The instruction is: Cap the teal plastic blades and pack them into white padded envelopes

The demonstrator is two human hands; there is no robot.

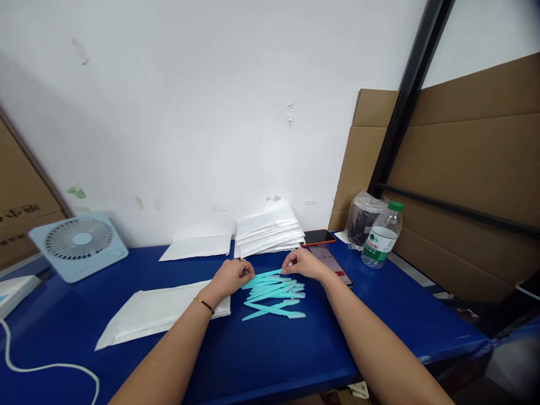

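Turquoise eyebrow razors [274, 292] lie in a loose, overlapping pile on the blue table [270, 354], two of them crossed at the near side. At the pile's far edge one eyebrow razor [269, 274] stretches between my hands. My left hand [233, 277] pinches its left end, with a ring on a finger and a bracelet at the wrist. Fingers of my right hand [301, 263] are closed on its right end. Beneath my left wrist lies a white padded mailer [156, 309]; my right hand is close to a lit phone [331, 263].
Behind my hands, white padded mailers [268, 230] are stacked against the wall beside a single flat mailer [198, 247]. A dark phone [319, 237], a wrapped black roll [363, 219] and a water bottle [382, 239] stand right. Left are a fan [80, 244] and a white cable [50, 367].
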